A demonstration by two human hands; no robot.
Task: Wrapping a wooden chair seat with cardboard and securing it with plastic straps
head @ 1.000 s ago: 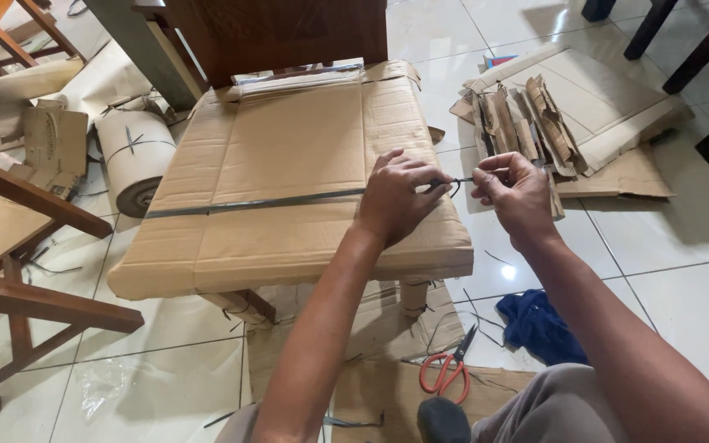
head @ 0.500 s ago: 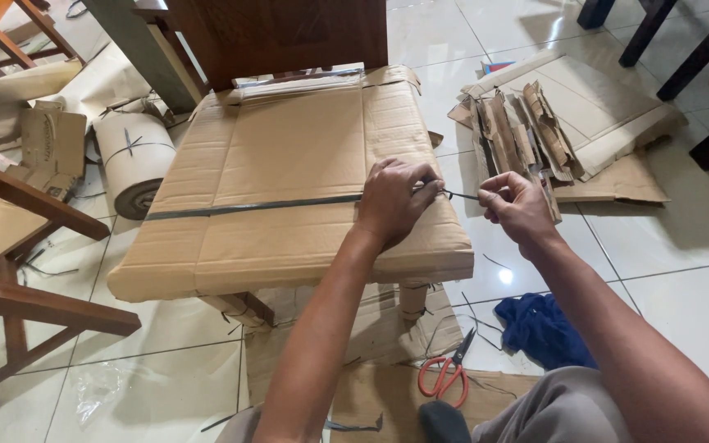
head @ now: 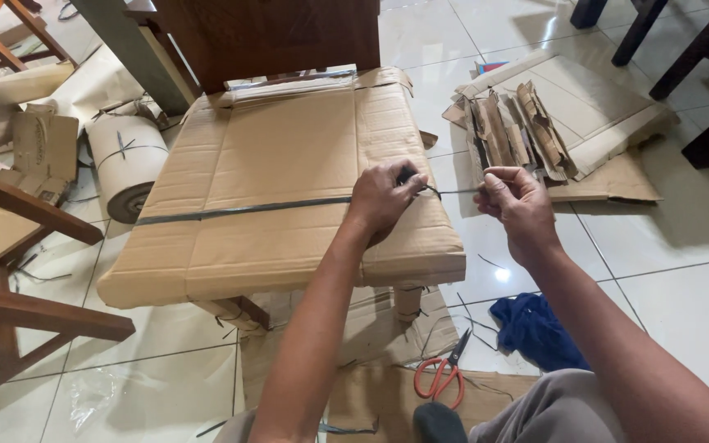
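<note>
Left hand (head: 383,201) pinches the dark strap (head: 243,209) on the cardboard-wrapped seat (head: 289,148); right hand (head: 517,205), just beside it off the seat's edge, grips the strap's free end taut. Risk: the thin strap slipping through the fingers, loosening the wrap. Scissors (head: 440,376) lie below.

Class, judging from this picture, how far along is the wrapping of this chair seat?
Done: cardboard covers the seat, and a dark strap crosses it. In hand: left hand and right hand pull the strap's ends together at the seat's edge. Left: the ends look unfastened; scissors lie untouched.
</note>
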